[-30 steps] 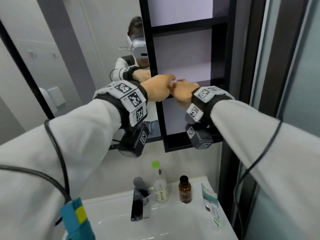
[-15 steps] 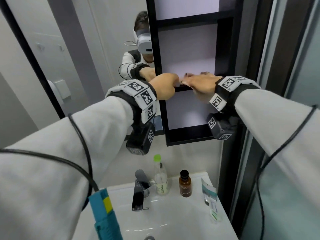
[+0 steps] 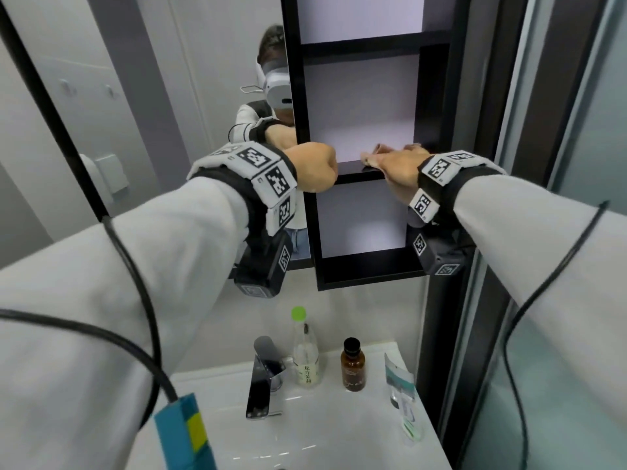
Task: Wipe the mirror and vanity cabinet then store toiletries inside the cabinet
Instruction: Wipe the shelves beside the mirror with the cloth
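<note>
- 1 o'clock: right hand lies flat, fingers straight, pressing a pinkish cloth onto the middle shelf of the open cabinet. Nothing is pinched; the cloth is only pinned under the palm and fingers.
- 12 o'clock: left hand is clenched in a fist against the cabinet's left upright, just beside the mirror. Whether the fingers close on that edge is hidden.
- 6 o'clock, on the back rim of the sink: clear bottle with a green cap, then the brown bottle. A tube lies toward 5 o'clock near the right edge. The faucet is just left of the clear bottle. None is in the cabinet yet.
- Step, as judged: wiping the shelf; storing not begun.
- Risk: a flat-pressed cloth can slide off the shelf's front lip on an outward stroke and drop onto the bottles below.
- Risk: the wrist box hangs near the cabinet's lower frame, so a wide sweep could knock it.
- Risk: both bottles stand upright under the work, and a falling cloth or lowered arm could tip them into the basin.
</note>
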Motion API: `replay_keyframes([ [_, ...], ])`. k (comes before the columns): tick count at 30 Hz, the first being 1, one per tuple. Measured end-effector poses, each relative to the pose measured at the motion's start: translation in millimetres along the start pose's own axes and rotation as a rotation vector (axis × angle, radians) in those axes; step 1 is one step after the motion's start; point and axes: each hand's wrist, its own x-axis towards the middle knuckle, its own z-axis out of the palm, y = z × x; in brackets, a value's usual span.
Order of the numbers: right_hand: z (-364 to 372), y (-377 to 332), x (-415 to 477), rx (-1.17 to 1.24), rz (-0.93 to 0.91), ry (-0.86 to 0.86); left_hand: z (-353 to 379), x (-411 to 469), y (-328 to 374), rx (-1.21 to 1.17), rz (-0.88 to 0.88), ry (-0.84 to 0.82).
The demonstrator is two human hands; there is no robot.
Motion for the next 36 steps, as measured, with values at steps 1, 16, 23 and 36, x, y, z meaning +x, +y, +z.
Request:
replay_keyframes([
  [1, 0, -4, 4, -0.136, -0.006, -0.006, 0, 0, 0, 0.006, 0.001, 0.003],
  [16, 20, -27, 9, -0.278, -0.193, 0.037, -4, 2, 5, 0.012, -0.029, -0.059],
  [23, 16, -9, 4, -0.034, -0.271, -0.062, -12, -1, 8, 0.009, -0.03, -0.083],
  [36, 28, -23, -14, -0.158, -0.517, 0.038, -15, -5, 25, 0.096, -0.067, -0.138],
])
